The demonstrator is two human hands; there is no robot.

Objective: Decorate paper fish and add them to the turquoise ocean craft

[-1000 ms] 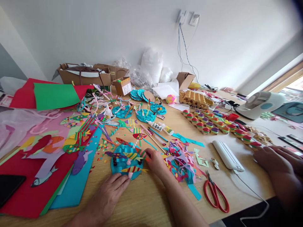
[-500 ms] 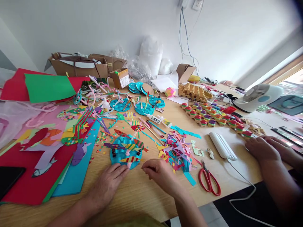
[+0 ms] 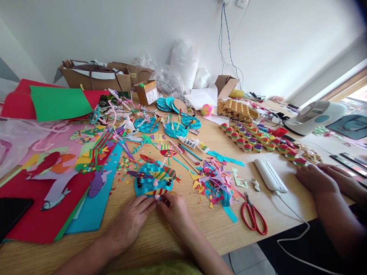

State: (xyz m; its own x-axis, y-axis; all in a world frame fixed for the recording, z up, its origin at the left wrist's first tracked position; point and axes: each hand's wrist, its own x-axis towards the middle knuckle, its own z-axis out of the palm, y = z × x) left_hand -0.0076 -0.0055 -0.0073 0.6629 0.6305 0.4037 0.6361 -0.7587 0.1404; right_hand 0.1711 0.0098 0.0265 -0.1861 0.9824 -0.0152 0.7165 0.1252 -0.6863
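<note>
- Blue disc [image 3: 151, 179], a paper craft with striped fish stuck on it, lies flat on the desk [image 3: 183, 233] just beyond both hands.
- Left hand [image 3: 130, 221] rests palm down on the desk, fingers loosely spread, fingertips touching the disc's near edge.
- Right hand [image 3: 173, 210] sits just beside the left, its fingers bunched in a pinch at the disc's near rim; what it pinches is too small to tell.
- Left of the disc lie sheets of red, blue and pink paper [image 3: 57, 191] with cut-out fish on them.
- Right of the disc is a heap of paper scraps [image 3: 215, 183], then red scissors [image 3: 254, 217], lying on the desk, blades toward the heap.
- Beyond the scissors lies a long white device [image 3: 269, 175] with a cable trailing off the desk edge.
- At far right another person's hands [image 3: 318, 177] rest on the desk, near a row of coloured egg-cup pieces [image 3: 258, 143].
- Farther back lie more blue discs [image 3: 172, 128], two glue bottles [image 3: 195, 144], an egg tray [image 3: 236, 110] and a white fan [image 3: 315, 118].
- Cardboard boxes [image 3: 97, 76] and plastic bags stand against the wall.
</note>
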